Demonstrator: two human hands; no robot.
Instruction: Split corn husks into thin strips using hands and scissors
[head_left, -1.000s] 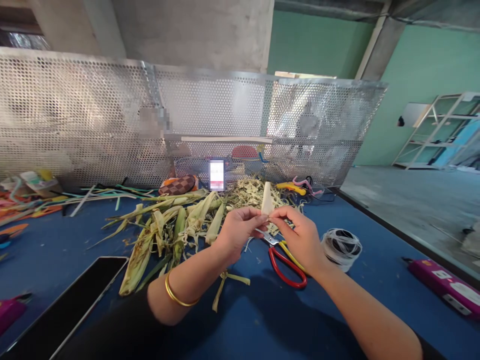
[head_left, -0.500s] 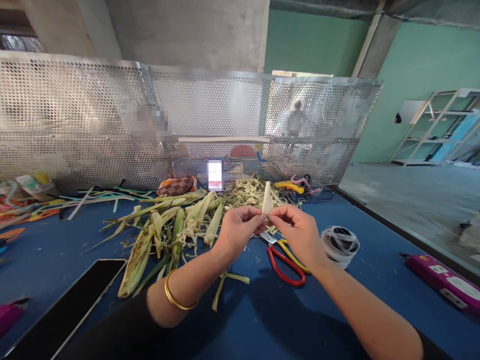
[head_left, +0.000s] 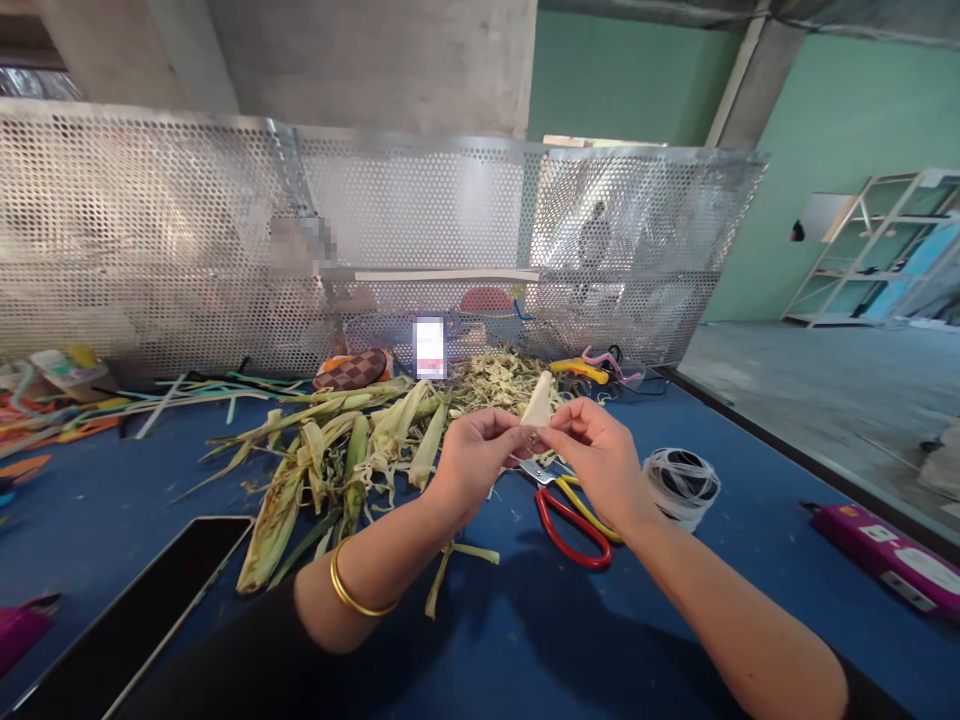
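Observation:
A pale, pointed piece of corn husk (head_left: pixel 537 402) stands up between my hands, its lower end pinched by both. My left hand (head_left: pixel 480 455) grips it from the left with thumb and fingertips. From the right, my right hand (head_left: pixel 592 455) holds the same base, its fingertips almost meeting the left ones. Below the hands lie scissors (head_left: pixel 574 530) with one red and one yellow handle, blades partly hidden. Whole husks (head_left: pixel 360 450) spread to the left, and a heap of shredded husk (head_left: pixel 495 380) lies behind the hands.
A roll of clear strip (head_left: pixel 681 485) stands right of the scissors. A dark-screened tablet (head_left: pixel 142 610) lies at the left front, a purple power strip (head_left: pixel 881 550) at the right. Behind are a lit phone (head_left: pixel 430 347), a yellow-handled tool (head_left: pixel 579 371) and a perforated metal screen (head_left: pixel 420 200).
The husk piece's tip has leaned to the right and looks broader. Both hands keep their pinch with only small finger movements; the view has shifted slightly.

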